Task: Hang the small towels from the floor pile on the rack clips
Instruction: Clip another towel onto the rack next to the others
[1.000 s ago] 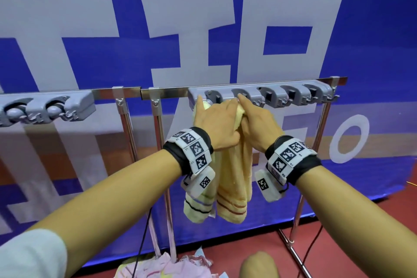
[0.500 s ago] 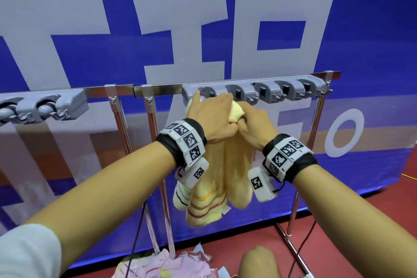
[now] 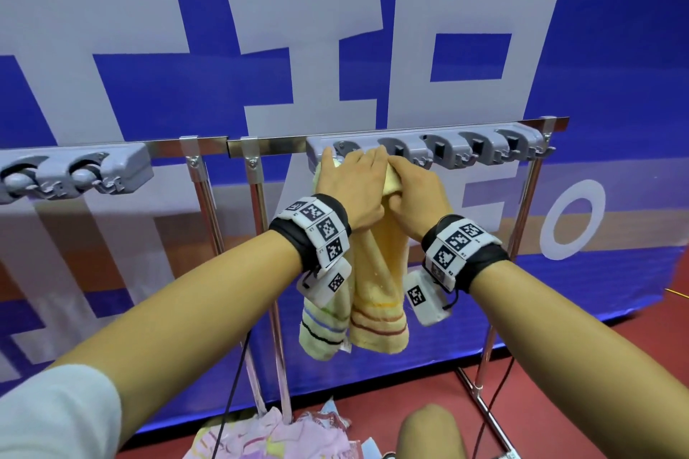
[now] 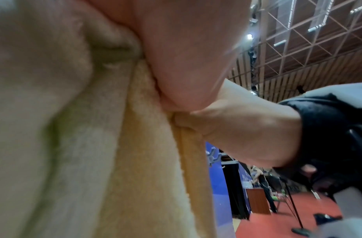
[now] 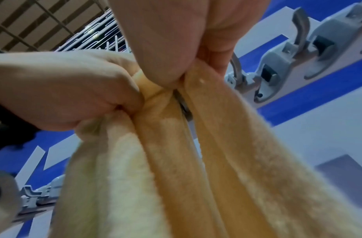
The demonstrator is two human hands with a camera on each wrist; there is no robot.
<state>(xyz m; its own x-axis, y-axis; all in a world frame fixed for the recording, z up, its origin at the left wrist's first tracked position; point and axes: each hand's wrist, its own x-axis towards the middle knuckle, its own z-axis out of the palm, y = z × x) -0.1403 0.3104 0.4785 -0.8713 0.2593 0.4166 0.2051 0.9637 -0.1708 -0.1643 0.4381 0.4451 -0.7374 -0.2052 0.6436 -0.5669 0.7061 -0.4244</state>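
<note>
- The blue banner with large pale lettering (image 3: 335, 30) fills the background behind the grip, and the chrome tube rack with its top rail (image 3: 268, 142) stands in front of it.
- The grey plastic clip bar with a row of spring clips (image 3: 440, 149) runs along the rail just above the grip; the clips to the right of the grip look unoccupied.
- The soft yellow terry towel with orange and brown stripes near its hem (image 3: 376, 283) hangs straight down below the grip, its gathered top bunched right at the clip bar.
- A paler green-yellow striped terry towel (image 3: 322, 328) hangs just to the left of it, touching it; its top is hidden behind the left hand, so I cannot tell whether a clip holds it.
- The pile of pink and pastel small towels on the red floor (image 3: 276, 432) lies well below the grip, at the foot of the rack.
- The left hand (image 3: 354, 190) has its fingers curled round the bunched top of the yellow towel.
- The right hand (image 3: 414, 194) pinches the same bunch from the right, the two hands touching.
- Judged as cloth, the towel is light, limp and not slippery. It is best held at a tightly gathered top edge, since loose folds would likely slide out of a clip.
</note>
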